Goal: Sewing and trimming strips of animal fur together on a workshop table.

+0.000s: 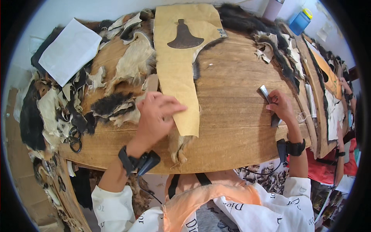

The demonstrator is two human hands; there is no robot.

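Note:
A long yellow-brown paper pattern [176,85] lies over a piece of fur [178,151] that shows below its lower end. A dark bell-shaped metal blade [185,38] with a short neck rests on the paper's wide far part. My left hand [156,116] is over the near left edge of the pattern, fingers stretched out and slightly apart, holding nothing I can see. To the right, my right hand [282,105] is closed around a narrow metal tool [264,92], probably a knife. Its shiny flat end points away; a darker end shows below my fingers.
Fur scraps [133,58] crowd the wooden table's [235,96] left side, under a white sheet [70,52]. More fur [284,58] lines the right side. A blue jar [300,22] with a yellow lid stands far right. Another person's hand [344,85] is at the neighbouring board.

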